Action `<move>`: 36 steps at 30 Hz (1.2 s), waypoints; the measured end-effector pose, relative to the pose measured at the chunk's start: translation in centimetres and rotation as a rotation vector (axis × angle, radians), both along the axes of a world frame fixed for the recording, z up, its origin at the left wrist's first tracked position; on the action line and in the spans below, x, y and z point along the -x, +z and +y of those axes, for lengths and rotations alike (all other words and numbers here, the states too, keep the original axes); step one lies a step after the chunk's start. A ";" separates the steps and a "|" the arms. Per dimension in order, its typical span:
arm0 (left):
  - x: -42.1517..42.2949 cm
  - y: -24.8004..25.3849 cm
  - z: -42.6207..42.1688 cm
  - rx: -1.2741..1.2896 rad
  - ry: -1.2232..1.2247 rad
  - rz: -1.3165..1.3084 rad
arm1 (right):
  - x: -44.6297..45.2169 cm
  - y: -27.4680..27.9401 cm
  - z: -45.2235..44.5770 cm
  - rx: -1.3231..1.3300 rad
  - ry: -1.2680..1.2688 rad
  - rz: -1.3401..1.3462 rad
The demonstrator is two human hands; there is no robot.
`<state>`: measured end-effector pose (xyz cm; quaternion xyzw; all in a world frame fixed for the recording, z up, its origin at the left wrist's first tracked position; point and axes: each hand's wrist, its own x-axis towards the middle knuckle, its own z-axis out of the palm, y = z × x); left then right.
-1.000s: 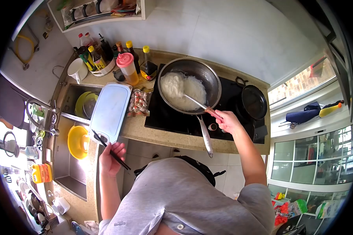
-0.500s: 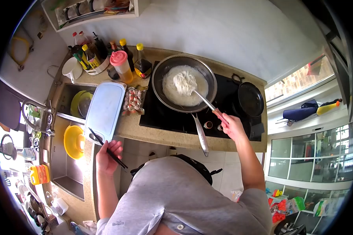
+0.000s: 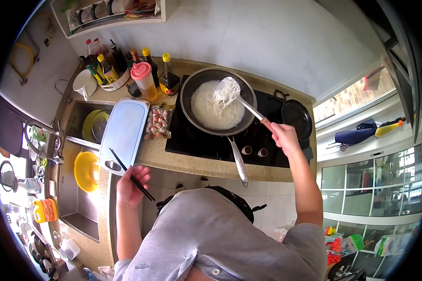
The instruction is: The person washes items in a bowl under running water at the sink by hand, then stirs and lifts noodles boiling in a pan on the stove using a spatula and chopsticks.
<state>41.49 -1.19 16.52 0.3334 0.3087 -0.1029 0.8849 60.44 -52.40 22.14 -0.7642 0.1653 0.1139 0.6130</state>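
My right hand (image 3: 286, 138) is closed round the handle of a ladle or strainer (image 3: 253, 110), whose head is raised over the pan with white noodles hanging on it. White noodles (image 3: 215, 112) in cloudy liquid lie in the deep frying pan (image 3: 252, 89) on the black stove (image 3: 197, 145). The pan's long metal handle points toward my body. Black chopsticks (image 3: 138, 184) are held in my left hand (image 3: 132, 185), near the lower corner of a pale blue cutting board (image 3: 124, 129).
Sauce bottles (image 3: 170, 79) and a pink-lidded jug (image 3: 144, 82) stand behind the board. A packaged food bag (image 3: 158, 121) lies between board and stove. The sink (image 3: 82, 206) holds a yellow bowl (image 3: 86, 171). A black pan (image 3: 297, 119) sits at the right.
The ladle's head has risen from the noodles, lifting some of them, and my right hand has moved slightly up and right. My left hand still holds the chopsticks.
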 end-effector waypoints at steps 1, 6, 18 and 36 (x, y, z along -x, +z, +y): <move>0.1 -0.1 0.0 0.000 0.036 0.021 | -0.3 0.9 0.1 0.089 0.027 -0.035; 0.9 -0.7 0.5 -0.003 0.038 0.035 | -3.1 3.0 1.2 0.715 0.265 -0.425; 3.9 -1.8 2.0 0.022 0.137 0.057 | 4.4 9.9 6.7 1.207 0.569 -0.929; 4.6 -3.3 3.3 0.040 0.127 0.110 | 7.8 11.2 6.1 1.198 0.549 -0.768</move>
